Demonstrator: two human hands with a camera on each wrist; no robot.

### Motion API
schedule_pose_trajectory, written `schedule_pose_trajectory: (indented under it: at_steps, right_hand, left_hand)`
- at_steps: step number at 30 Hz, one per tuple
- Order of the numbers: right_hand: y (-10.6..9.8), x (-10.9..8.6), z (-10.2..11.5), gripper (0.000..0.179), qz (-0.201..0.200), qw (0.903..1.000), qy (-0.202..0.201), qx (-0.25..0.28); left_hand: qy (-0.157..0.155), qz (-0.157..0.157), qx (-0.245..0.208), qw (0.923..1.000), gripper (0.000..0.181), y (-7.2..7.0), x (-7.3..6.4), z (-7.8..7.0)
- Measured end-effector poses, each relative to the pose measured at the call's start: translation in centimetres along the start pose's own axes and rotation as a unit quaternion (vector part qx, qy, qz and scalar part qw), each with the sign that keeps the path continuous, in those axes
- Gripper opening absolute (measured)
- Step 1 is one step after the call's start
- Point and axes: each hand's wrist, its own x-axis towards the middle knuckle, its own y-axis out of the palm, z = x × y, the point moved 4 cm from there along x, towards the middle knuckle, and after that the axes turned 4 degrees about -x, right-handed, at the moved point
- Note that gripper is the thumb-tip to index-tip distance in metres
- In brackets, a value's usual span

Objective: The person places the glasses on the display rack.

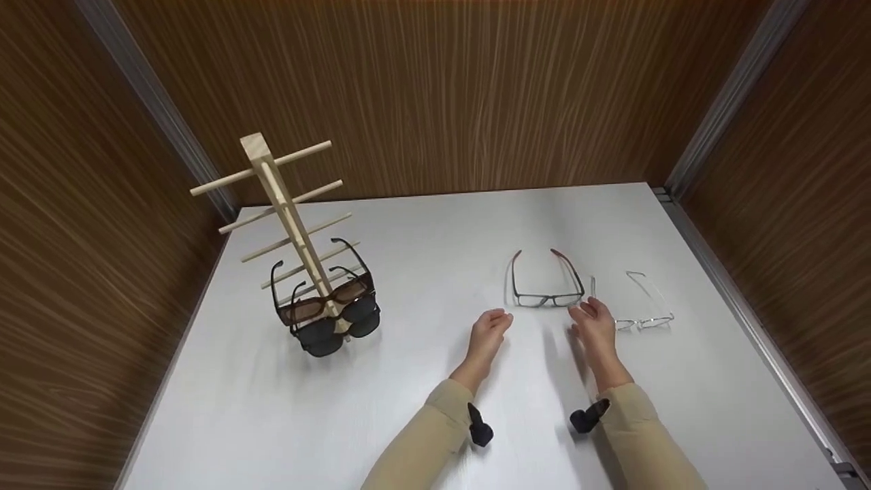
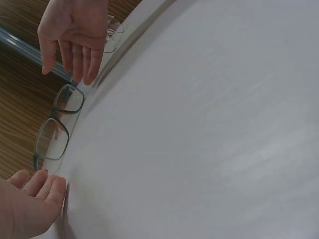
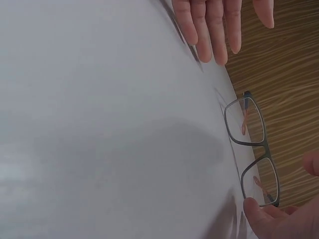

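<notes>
Dark-framed eyeglasses [image 1: 542, 297] with reddish temple tips lie on the white table, temples unfolded toward the back. My left hand [image 1: 486, 338] hovers just in front of their left side, fingers loosely extended and holding nothing. Close to the right lens is my right hand [image 1: 597, 333]; in the right wrist view its fingertips [image 3: 250, 205] overlap the lower corner of the frame, while the thumb [image 3: 312, 163] stays apart. Clear thin-framed eyeglasses [image 1: 654, 322] lie to the right, partly hidden behind the right hand.
At the left stands a wooden eyewear rack [image 1: 289, 216] with several crossbars. Brown-lensed sunglasses [image 1: 303, 311] and black sunglasses [image 1: 321, 338] hang low on it. Wood-grain panels [image 1: 435, 95] enclose the table [image 1: 422, 252] at the back and sides.
</notes>
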Motion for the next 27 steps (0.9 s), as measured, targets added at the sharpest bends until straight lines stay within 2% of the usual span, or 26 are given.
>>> schedule_pose_trajectory:
  at_steps: [5, 10, 15, 21, 27]
  right_hand:
    - [0.2, 0.6, 0.1, 0.07, -0.014, 0.9997, 0.001, 0.018]
    - [0.5, 1.3, 0.1, 0.073, -0.014, 0.9997, -0.003, 0.018]
    - [0.5, 1.8, 0.3, 0.075, -0.002, 0.9999, -0.01, 0.003]
    - [0.6, 2.5, 0.2, 0.077, 0.008, 0.9997, -0.014, -0.021]
    - [1.1, 3.0, 0.0, 0.074, 0.006, 0.9992, -0.017, -0.036]
  left_hand:
    - [-0.007, 0.006, 0.01, 0.9999, 0.05, 1.0, 0.8, -0.2]
    - [-0.017, -0.003, 0.006, 0.9998, 0.056, 1.7, 1.6, -0.3]
    - [-0.012, 0.008, 0.008, 0.9999, 0.059, 2.2, 2.4, -0.4]
    - [-0.021, 0.028, 0.021, 0.9992, 0.06, 2.6, 3.4, -0.3]
    - [-0.017, 0.022, 0.041, 0.9988, 0.056, 2.7, 4.2, -0.4]
